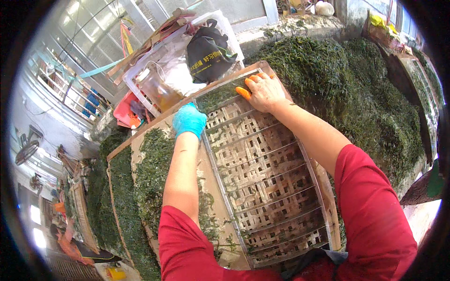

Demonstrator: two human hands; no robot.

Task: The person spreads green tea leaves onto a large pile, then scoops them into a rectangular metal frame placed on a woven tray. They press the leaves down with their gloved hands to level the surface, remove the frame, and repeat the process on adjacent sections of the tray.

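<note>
A slatted metal frame (225,191) lies over a woven bamboo tray (242,151), its bars dividing it into narrow rows. My left hand (190,120), in a blue glove, is curled at the far left corner of the frame; its fingers are hidden from above. At the far right end is my right hand (268,92), bare with orange finger covers. Its fingertips touch the farthest row, thumb apart from the fingers. Wet-looking dark green plant matter (219,94) fills that row between my hands. Only scraps lie in the nearer rows.
Piled green plant matter (316,77) lies at the right, with more (154,168) on the board left of the frame. Beyond the far wooden edge stand a white plastic bin (225,26), a black bag (207,52) and a clear jar (156,87). Another person (70,242) is at far left.
</note>
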